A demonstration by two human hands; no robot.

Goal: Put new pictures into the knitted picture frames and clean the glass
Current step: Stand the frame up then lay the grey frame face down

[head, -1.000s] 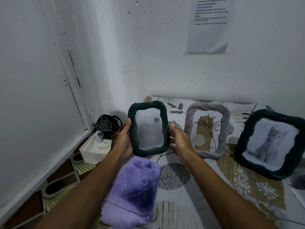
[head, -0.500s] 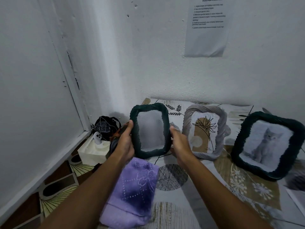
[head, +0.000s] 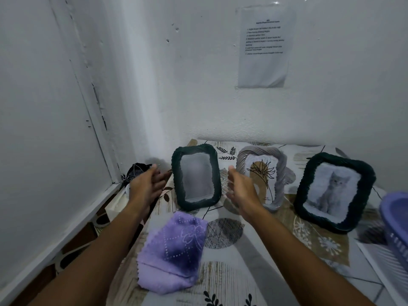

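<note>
A printed sheet of paper (head: 263, 46) is stuck to the white wall (head: 198, 85); its lines of text are too small to read. At the right edge sits a purple plastic basket (head: 395, 219). A black pouch (head: 136, 172) lies in the left corner. A patterned tablecloth (head: 276, 250) covers the table.

3 knitted frames stand in a row across the middle of the picture on a patterned tablecloth (head: 260, 257). The left dark green frame (head: 196, 176) shows only hazy grey glass. The left hand (head: 145, 184) and the right hand (head: 241, 188) hover on either side of it, fingers relaxed, touching nothing. At centre right stands the grey frame (head: 262, 176) with a plant drawing, and further right the dark green frame (head: 334, 192) with a kitten. A purple cloth (head: 172, 250) lies at lower centre.
</note>
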